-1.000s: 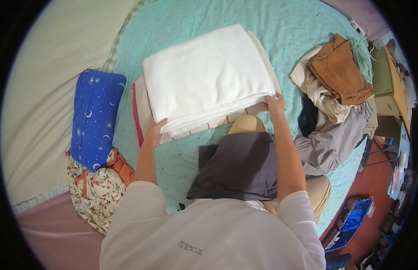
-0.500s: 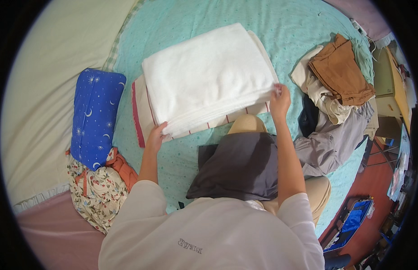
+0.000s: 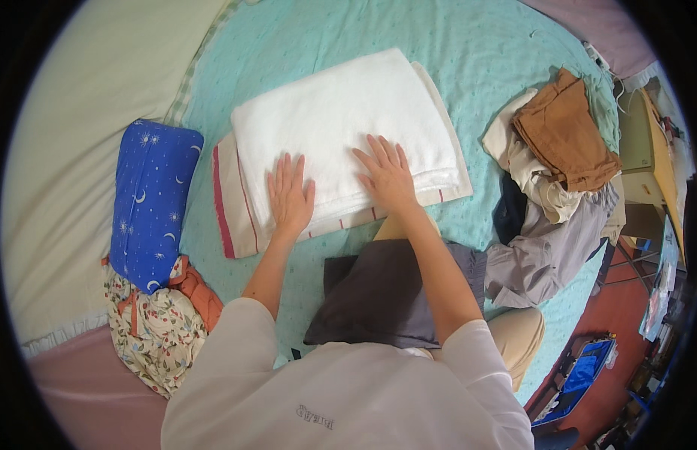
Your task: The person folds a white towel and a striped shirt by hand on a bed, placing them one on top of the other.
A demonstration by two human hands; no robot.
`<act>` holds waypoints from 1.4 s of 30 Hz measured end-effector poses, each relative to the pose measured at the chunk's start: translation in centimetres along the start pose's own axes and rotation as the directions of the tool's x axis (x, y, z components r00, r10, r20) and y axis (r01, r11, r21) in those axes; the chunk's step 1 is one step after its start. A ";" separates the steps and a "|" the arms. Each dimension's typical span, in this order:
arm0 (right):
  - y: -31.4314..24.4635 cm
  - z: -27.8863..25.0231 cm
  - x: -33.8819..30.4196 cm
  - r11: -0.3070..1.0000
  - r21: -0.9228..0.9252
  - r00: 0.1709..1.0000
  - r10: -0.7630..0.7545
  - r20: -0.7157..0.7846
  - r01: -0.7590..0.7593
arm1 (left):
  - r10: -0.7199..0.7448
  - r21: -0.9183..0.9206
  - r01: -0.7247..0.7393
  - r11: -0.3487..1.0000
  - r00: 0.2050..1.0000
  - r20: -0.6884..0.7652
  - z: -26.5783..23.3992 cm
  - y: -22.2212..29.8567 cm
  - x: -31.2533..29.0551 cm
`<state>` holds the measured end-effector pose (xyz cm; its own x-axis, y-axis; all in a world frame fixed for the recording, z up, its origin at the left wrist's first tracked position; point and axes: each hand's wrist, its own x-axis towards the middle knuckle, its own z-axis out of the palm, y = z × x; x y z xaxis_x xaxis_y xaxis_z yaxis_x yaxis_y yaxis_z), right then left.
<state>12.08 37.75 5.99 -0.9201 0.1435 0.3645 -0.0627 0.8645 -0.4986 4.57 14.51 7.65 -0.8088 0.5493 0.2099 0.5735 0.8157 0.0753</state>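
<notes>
A folded white blanket (image 3: 341, 105), thick and fluffy, lies on top of a folded cream cloth (image 3: 230, 180) with a red edge and thin red stripes. My left hand (image 3: 291, 196) rests flat on the blanket's near left part, fingers stretched out. Further right, my right hand (image 3: 387, 174) lies on the blanket too, its fingers spread. Neither hand grips anything. Across my lap is a dark grey folded garment (image 3: 378, 296).
A blue pillow (image 3: 155, 199) with moons and suns sits at left, above a crumpled floral garment (image 3: 157, 330). To the right are brown trousers (image 3: 566, 131) on cream and grey clothes (image 3: 536, 255). All lie on a turquoise bedsheet (image 3: 288, 45); a blue-lined case (image 3: 581, 375) stands on the red floor.
Both hands have let go of the blanket's near corners and moved inward, now flat on its top. The blanket's near right corner lies down on the striped cloth.
</notes>
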 end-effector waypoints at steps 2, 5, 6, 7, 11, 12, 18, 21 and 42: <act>4.6 1.6 -1.4 0.950 -0.301 0.994 0.098 0.057 -0.076 | -0.079 -0.023 0.079 0.997 0.997 0.006 2.9 -2.4 -1.8; 8.8 -0.4 -2.6 0.885 -0.430 0.981 0.192 -0.016 -0.180 | -0.178 -0.033 0.179 0.983 0.984 0.022 4.9 -4.6 -3.9; 9.4 -0.6 -2.9 0.885 -0.425 0.980 0.199 -0.022 -0.190 | -0.222 0.017 0.221 0.975 0.975 0.027 5.3 -4.4 -3.9; 9.8 -0.8 -3.0 0.885 -0.421 0.978 0.206 -0.031 -0.200 | -0.263 0.066 0.261 0.963 0.964 0.028 5.6 -4.3 -3.8; 10.3 0.0 -3.2 0.850 -0.467 0.967 0.250 -0.051 -0.244 | -0.239 0.006 0.239 0.971 0.971 0.009 6.7 -4.0 -3.3; 10.6 -0.2 -3.3 0.852 -0.460 0.966 0.252 -0.061 -0.251 | -0.238 0.008 0.238 0.971 0.971 0.008 6.9 -3.7 -3.2; 10.7 0.6 -3.8 0.874 -0.406 0.961 0.271 -0.051 -0.268 | -0.240 0.088 0.236 0.968 0.970 0.030 8.0 -4.5 -4.1; 8.9 -0.4 -6.3 0.922 -0.229 0.950 0.310 -0.047 -0.312 | -0.200 0.094 0.197 0.976 0.980 0.016 8.7 -5.7 -4.7; -0.2 -14.6 -39.9 0.499 0.403 0.499 0.859 -0.113 -0.767 | 0.305 -0.620 -0.008 0.784 0.876 0.374 -3.3 18.4 -5.6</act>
<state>54.42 38.92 3.01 -0.4693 0.8689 -0.1574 0.5191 0.1273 -0.8452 20.15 25.84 11.10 -0.5823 0.7975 -0.1577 0.5369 0.5229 0.6620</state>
